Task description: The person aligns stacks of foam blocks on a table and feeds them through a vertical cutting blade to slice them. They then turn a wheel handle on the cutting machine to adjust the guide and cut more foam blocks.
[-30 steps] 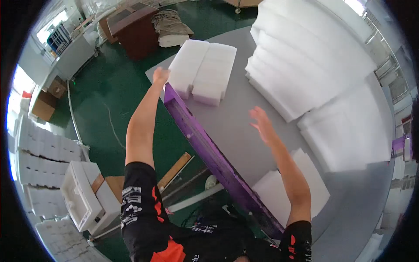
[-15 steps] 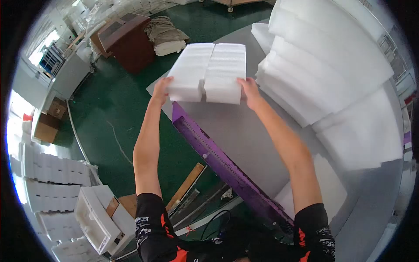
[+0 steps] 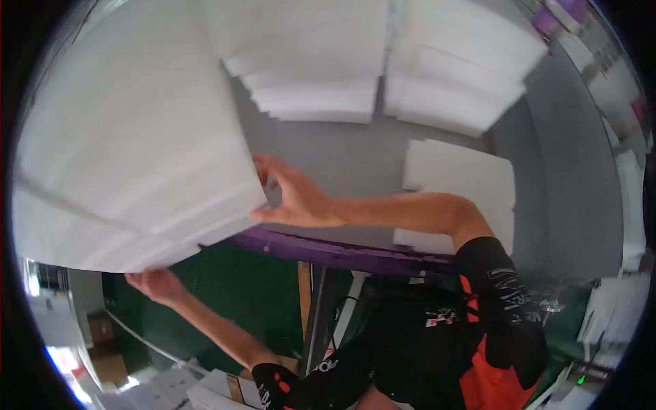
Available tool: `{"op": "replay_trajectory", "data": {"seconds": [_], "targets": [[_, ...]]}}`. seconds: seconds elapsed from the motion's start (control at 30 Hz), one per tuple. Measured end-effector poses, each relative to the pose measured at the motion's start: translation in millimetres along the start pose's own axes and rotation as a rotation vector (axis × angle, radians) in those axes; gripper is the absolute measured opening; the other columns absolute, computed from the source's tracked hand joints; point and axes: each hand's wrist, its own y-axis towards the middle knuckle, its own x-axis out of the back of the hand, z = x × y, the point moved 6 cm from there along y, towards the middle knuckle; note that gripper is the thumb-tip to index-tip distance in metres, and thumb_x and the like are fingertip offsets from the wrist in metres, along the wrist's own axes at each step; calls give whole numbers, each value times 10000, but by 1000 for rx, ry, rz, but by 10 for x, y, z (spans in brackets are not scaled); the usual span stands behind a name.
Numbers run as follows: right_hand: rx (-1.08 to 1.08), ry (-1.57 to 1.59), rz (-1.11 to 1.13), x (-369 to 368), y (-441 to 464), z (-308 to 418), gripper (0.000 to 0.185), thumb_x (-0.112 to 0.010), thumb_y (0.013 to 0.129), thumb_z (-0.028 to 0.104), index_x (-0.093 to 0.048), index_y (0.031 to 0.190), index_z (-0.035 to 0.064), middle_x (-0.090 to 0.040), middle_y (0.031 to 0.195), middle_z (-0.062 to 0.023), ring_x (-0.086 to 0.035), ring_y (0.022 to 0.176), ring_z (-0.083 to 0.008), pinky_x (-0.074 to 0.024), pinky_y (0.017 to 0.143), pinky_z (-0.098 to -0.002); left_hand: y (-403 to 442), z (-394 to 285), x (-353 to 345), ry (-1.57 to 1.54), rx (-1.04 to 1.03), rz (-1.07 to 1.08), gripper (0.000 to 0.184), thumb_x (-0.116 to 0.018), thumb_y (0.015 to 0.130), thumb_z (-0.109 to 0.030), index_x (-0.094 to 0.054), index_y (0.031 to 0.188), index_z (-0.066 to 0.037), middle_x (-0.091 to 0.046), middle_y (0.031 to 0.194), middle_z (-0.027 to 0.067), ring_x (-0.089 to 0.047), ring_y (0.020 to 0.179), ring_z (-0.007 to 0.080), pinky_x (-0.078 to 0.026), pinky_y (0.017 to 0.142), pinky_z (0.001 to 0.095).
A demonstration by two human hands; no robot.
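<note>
White foam stack (image 3: 137,137): large, at left, overhanging the bench's purple edge (image 3: 307,251).
Right hand (image 3: 292,197): thumb and fingers curled, gripping stack's right side near corner.
Left hand (image 3: 158,285): fingers against lower edge; partly hidden, cannot tell how closed.
Grey bench (image 3: 321,154): more foam piles (image 3: 451,75) beyond, smaller pile (image 3: 471,174) right.

Large white foam block (image 3: 137,137) fills the left and upper left of the frame. Right hand (image 3: 294,197), near centre, grips its right edge; left hand (image 3: 158,285), lower left, touches its lower edge. Grey table (image 3: 328,150), centre, bears white stacks (image 3: 307,55) at top and a smaller stack (image 3: 461,178) at right; purple rail (image 3: 328,253) runs below
</note>
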Motion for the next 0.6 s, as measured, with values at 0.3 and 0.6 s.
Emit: {"op": "replay_trajectory", "data": {"seconds": [0.3, 0.6], "targets": [[-669, 228, -309, 970, -2417, 371, 514, -689, 815, 388, -592, 1097, -30, -626, 820, -115, -609, 726, -235, -502, 599, -321, -553, -532, -3087, 331, -73, 842, 521, -496, 700, 61, -531, 1218, 14, -546, 1244, 149, -534, 1059, 228, -407, 924, 308], [-955, 1097, -341, 1329, -3648, 507, 438, -539, 930, 371, -597, 1037, -50, -649, 931, -159, -641, 742, -222, -489, 521, -280, -2862, 650, -6216, 182, 257, 1851, 440, -456, 724, 20, -564, 1150, -6, -598, 1111, 67, -540, 979, 171, -403, 869, 239]]}}
